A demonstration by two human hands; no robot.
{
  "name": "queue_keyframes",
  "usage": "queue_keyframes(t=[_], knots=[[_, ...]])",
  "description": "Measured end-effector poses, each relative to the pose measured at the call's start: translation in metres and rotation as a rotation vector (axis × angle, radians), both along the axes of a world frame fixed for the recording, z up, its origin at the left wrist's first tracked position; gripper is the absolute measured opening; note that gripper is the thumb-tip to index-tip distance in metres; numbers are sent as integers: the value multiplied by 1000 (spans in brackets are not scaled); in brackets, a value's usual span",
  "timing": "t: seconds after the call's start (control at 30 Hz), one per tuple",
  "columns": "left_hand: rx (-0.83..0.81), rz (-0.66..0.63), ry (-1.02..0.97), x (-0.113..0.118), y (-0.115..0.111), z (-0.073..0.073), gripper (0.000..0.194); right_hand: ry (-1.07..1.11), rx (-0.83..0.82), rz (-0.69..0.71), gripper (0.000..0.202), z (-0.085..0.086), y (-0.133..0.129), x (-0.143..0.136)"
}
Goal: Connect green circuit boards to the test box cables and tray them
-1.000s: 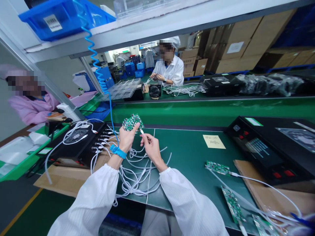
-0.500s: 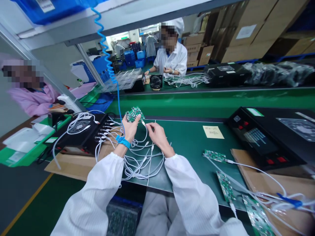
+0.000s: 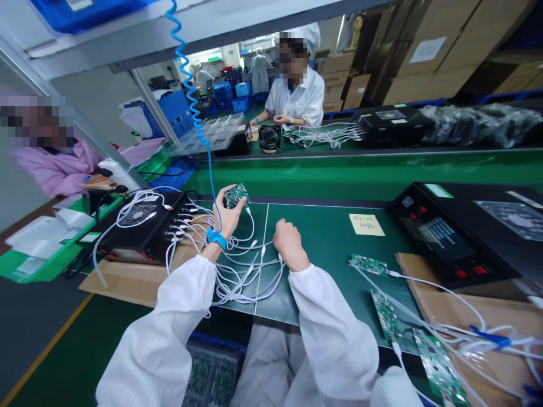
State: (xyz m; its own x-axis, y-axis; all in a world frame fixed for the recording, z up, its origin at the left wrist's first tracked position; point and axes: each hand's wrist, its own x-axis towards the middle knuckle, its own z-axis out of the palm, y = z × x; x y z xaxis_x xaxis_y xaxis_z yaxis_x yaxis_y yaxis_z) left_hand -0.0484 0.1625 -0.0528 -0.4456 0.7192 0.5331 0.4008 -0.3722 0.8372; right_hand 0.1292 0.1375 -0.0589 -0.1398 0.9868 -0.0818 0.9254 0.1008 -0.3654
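Observation:
My left hand (image 3: 229, 215) grips a green circuit board (image 3: 237, 195) by its edges, raised over the bench. A white cable (image 3: 251, 223) is plugged into the board's lower right side and hangs down in a curve. To the right, my right hand (image 3: 289, 243) is apart from the board, back towards me and fingers curled in. Whatever those fingers hold, if anything, is hidden. Below and between the hands lies a tangle of white cables (image 3: 237, 291) with loose plugs. A blue wrist strap (image 3: 216, 238) with a coiled blue cord is on my left wrist.
At left, a black box (image 3: 139, 234) has many white cables plugged in. Another black box (image 3: 449, 237) with a lit screen stands at right, near several cabled circuit boards (image 3: 384, 316). A yellow note (image 3: 367, 224) lies on the bench. Two co-workers sit nearby.
My right hand has come away from the cable plug at the board and moved right and down, its fingers curling. My left hand has turned the board and shifted slightly right.

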Motion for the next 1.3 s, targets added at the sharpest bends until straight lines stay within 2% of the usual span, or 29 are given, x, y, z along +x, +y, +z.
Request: queue_keyframes(t=[0.13, 0.27, 0.33, 0.5, 0.63, 0.97, 1.3], knots=[[-50, -7, 84, 6, -5, -1, 31, 4, 13, -32, 30, 2, -6, -1], [-50, -47, 81, 14, -9, -1, 27, 91, 56, -75, 30, -7, -2, -1], [-51, -40, 82, 17, -9, -1, 26, 255, 130, -55, 25, -14, 4, -3], [-47, -4, 131, 22, -12, -6, 27, 839, 363, 5, 27, -21, 14, -17], [-39, -67, 209, 29, -17, -7, 20, 1082, 475, 36, 31, -19, 12, -25], [29, -109, 268, 35, -19, -7, 14, 1172, 626, -28, 23, -14, 7, -27], [6, -150, 234, 39, -22, -6, 14, 1145, 624, -31, 23, -15, 9, -30]])
